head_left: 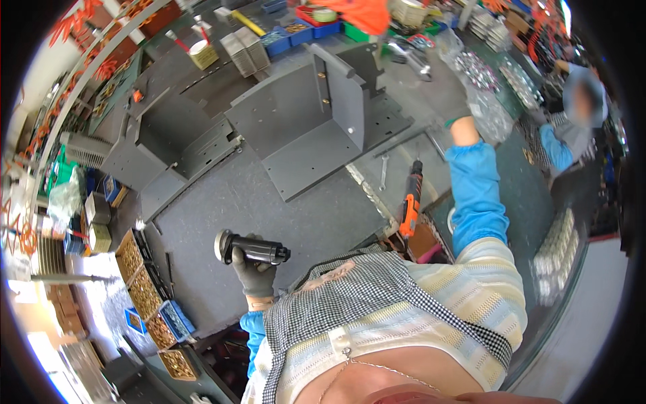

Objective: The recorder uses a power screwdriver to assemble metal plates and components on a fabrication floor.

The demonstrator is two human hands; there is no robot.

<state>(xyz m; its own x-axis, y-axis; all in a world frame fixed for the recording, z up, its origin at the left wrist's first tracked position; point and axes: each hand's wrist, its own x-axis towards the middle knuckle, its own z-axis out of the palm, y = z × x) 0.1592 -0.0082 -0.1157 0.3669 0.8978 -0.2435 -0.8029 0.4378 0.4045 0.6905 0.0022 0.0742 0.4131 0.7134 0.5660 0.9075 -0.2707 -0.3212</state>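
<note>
My left hand (257,276), in a grey glove, is closed around a black cylindrical part (268,252) with a pale metal ring at its left end. It holds the part above the grey worktop (215,215), close to my apron. My right arm stretches far forward to the right. The gloved right hand (441,94) is smeared by motion, so its fingers cannot be made out. Nearest to it are some shiny metal parts (410,60) and a clear plastic bag (490,111). A dark grey bent-metal housing (303,158) stands on the worktop ahead of my left hand.
Another grey metal housing (165,145) stands at the left. An orange-and-black power screwdriver (410,202) and a wrench (384,172) lie right of centre. Bins of small fasteners (141,279) line the left edge. Another person (572,128) works at far right.
</note>
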